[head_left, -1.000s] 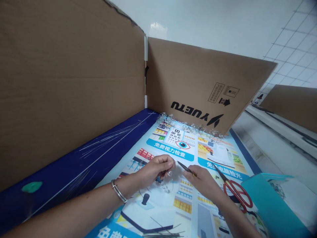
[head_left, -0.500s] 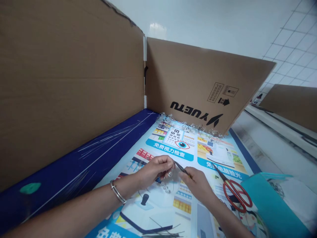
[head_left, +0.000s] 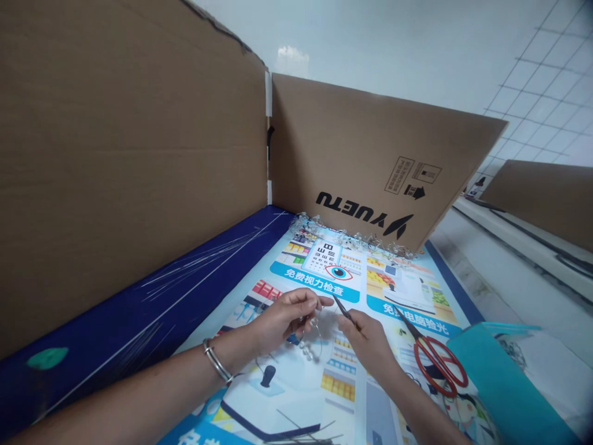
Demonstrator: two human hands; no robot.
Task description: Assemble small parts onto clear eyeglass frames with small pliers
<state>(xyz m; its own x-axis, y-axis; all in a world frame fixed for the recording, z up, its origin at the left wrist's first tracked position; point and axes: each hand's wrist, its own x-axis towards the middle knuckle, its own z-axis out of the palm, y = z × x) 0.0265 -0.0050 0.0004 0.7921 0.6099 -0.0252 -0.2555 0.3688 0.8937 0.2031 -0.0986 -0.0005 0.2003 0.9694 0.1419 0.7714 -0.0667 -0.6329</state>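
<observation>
My left hand point(head_left: 294, 312), a bangle at its wrist, pinches a thin wire piece with clear beads point(head_left: 306, 352). The wire curves below the fingers and the beads dangle in a small cluster. The index finger points out to the right. My right hand point(head_left: 368, 340) is closed around dark, narrow-nosed pliers point(head_left: 343, 309), their tip up and to the left. A small gap separates that tip from my left fingertips. The handles are mostly hidden in the palm.
Scissors with red handles point(head_left: 440, 366) lie right of my right hand, beside a teal folder point(head_left: 509, 383). Beaded wire pieces point(head_left: 352, 240) line the foot of the cardboard wall point(head_left: 370, 148). Loose wires lie on the blue strip point(head_left: 199, 262) and at the near edge point(head_left: 301, 437).
The pliers' tip has come away from my left fingertips. My left index finger has straightened towards the right, while the beaded wire stays in that hand. The view has shifted slightly.
</observation>
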